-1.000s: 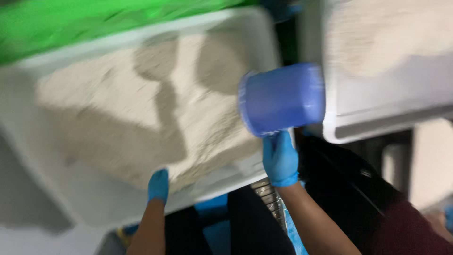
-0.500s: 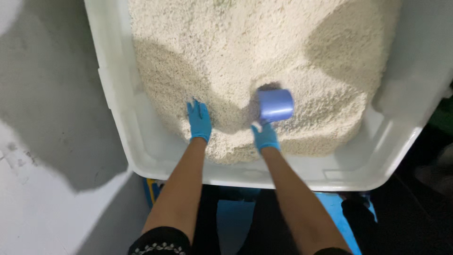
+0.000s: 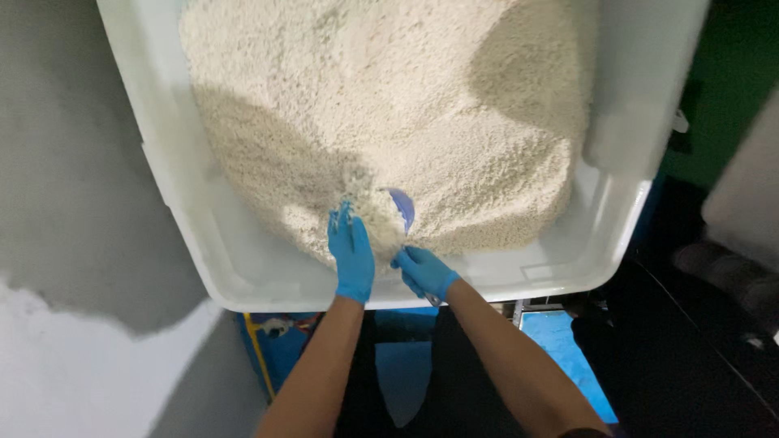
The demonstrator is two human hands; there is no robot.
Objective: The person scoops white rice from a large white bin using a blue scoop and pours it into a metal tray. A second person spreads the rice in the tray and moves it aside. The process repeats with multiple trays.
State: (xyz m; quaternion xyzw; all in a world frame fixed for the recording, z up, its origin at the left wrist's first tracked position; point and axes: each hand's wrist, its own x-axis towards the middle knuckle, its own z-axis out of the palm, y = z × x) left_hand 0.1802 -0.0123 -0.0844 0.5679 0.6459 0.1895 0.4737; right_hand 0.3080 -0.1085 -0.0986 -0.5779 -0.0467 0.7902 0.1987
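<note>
A big white tub (image 3: 243,276) holds a deep heap of pale granules (image 3: 389,105). Both my hands wear blue gloves. My right hand (image 3: 425,272) grips the handle of a blue scoop (image 3: 402,208), which is pushed into the near slope of the heap so only part of its rim shows. My left hand (image 3: 350,253) lies flat with fingers together against the granules just left of the scoop, pressing them toward its mouth. Some granules sit on the glove's fingers.
A grey and white wall or floor (image 3: 73,243) lies left of the tub. Below the tub's near edge are blue surfaces (image 3: 560,341) and a yellow-edged blue frame (image 3: 260,357). Dark space and a pale object (image 3: 746,186) are at the right.
The view has steadied over the tub. The scoop went from held up above the rim, to resting on the heap, to sunk into the granules. My left hand moved in beside it.
</note>
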